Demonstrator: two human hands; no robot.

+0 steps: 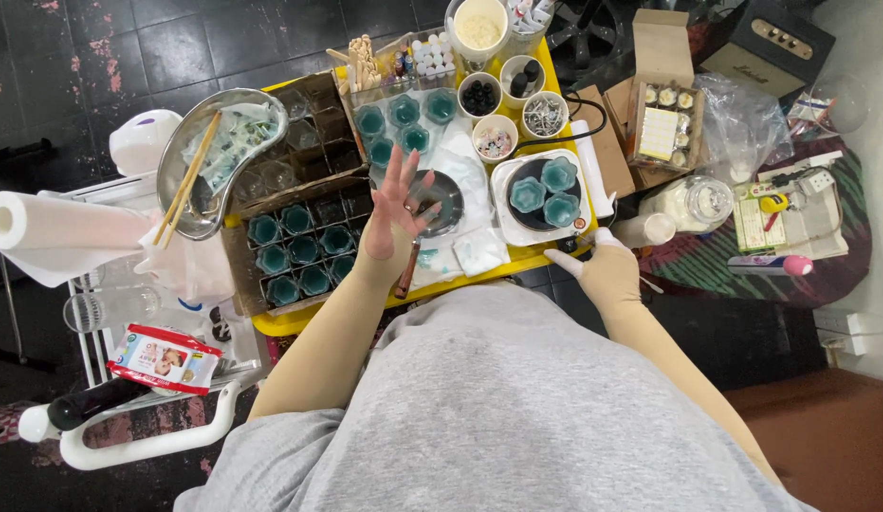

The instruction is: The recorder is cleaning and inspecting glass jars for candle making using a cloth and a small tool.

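Left hand spread wide, empty; right hand beside hotplate bearing three teal cups, grip hidden.

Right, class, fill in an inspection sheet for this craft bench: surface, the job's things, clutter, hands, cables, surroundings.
Surface: yellow tray table, almost fully covered.
Job's things: three teal moulded cups on a dark round plate over a white base; more teal cups in a cardboard divider box; small metal dish under the left hand.
Clutter: metal basin with chopsticks, white bowls of beads, paper towel roll, jar.
Hands: left hand raised, fingers spread, holding nothing; right hand resting at the table edge by the plate's base.
Cables: black cable looping behind the plate.
Surroundings: dark tiled floor, white trolley, patterned rug.
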